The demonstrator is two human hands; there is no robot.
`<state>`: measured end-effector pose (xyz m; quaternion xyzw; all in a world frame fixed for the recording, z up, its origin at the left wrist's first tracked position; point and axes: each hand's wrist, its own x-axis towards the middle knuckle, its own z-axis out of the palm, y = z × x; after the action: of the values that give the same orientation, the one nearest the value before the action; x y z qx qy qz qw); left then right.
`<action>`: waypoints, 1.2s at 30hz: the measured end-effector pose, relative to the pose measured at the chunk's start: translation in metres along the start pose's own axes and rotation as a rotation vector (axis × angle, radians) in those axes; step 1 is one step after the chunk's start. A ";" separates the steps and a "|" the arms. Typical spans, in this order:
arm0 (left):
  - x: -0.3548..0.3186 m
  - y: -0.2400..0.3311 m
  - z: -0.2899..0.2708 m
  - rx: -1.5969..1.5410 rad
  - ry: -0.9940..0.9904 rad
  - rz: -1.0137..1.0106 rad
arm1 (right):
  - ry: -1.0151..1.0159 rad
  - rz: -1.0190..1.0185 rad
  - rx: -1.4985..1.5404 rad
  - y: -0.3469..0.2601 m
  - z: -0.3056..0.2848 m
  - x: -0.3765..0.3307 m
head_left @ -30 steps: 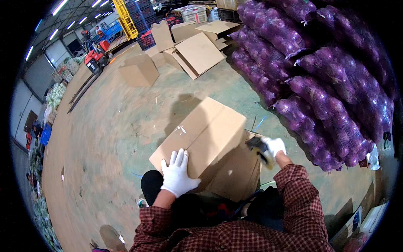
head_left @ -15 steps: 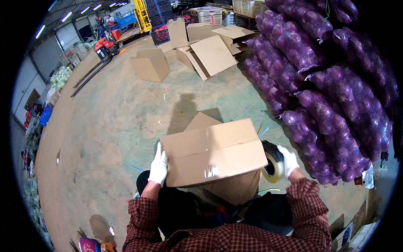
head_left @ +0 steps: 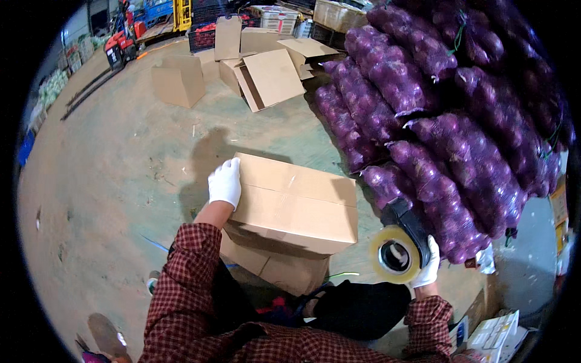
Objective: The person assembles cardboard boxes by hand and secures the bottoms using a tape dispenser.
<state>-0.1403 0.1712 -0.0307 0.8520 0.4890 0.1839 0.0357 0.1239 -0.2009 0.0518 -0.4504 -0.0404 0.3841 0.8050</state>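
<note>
A closed brown cardboard box (head_left: 296, 196) stands tilted in front of me, a strip of clear tape across its centre seam. My left hand (head_left: 224, 185), in a white glove, is closed on the box's left end. Beneath the box lies another piece of cardboard (head_left: 278, 269). To the right of the box, and apart from it, my gloved right hand (head_left: 428, 266) is closed on a black tape dispenser (head_left: 408, 221). The dispenser carries a large roll of clear tape (head_left: 382, 257). Part of the right hand's grip is hidden behind the roll.
Mesh sacks of purple onions (head_left: 466, 157) are piled close on the right. Opened cardboard boxes (head_left: 272, 78) lie ahead on the floor. A red pallet truck (head_left: 120, 49) stands far left. White printed cartons (head_left: 493, 336) are at the lower right.
My left hand has moved up along the box end, and the box has turned. The right hand has drawn the tape dispenser away to the right, clear of the box. The view has shifted right.
</note>
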 end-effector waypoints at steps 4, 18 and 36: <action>-0.016 0.055 -0.038 0.061 0.168 0.203 | -0.329 0.089 -0.011 0.002 -0.016 0.000; -0.081 0.122 -0.096 -1.601 -1.078 -0.242 | -0.582 0.009 -0.547 0.016 0.042 0.001; -0.075 0.080 -0.024 -2.405 -0.698 -0.432 | -0.684 0.054 -0.927 0.042 0.113 0.020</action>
<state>-0.1170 0.0637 -0.0104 0.1884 0.1074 0.2672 0.9389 0.0670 -0.0967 0.0813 -0.6070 -0.4512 0.4704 0.4547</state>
